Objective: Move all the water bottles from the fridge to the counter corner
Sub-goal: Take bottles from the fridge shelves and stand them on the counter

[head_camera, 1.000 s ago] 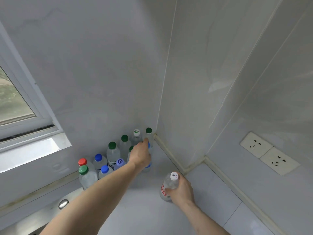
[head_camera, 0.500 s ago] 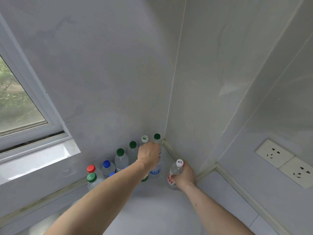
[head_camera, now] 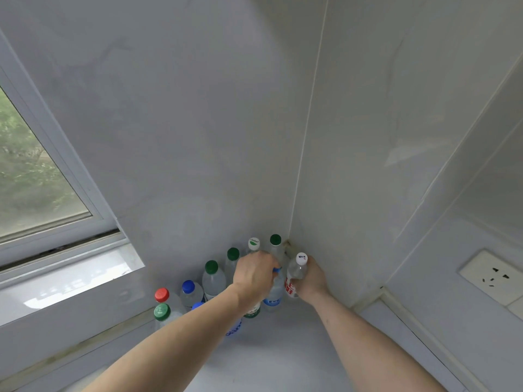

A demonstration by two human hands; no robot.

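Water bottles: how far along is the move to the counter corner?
Done: a row of capped bottles already stands along the wall into the counter corner. In hand: the right hand grips a white-capped bottle by the side wall, and the left hand holds a blue-capped bottle beside it. Left: releasing both. The fridge is out of view, so the remainder is unknown.

White-and-green cap (head_camera: 254, 243): bore a small green leaf mark and script too small to read.
White cap (head_camera: 301, 258): carried tiny dark print, unreadable.
Red-labelled bottle (head_camera: 291, 285): red characters, blurred.
Blue label (head_camera: 272, 302): white lettering, illegible.
Green cap (head_camera: 162, 311): faint embossed mark, unreadable.
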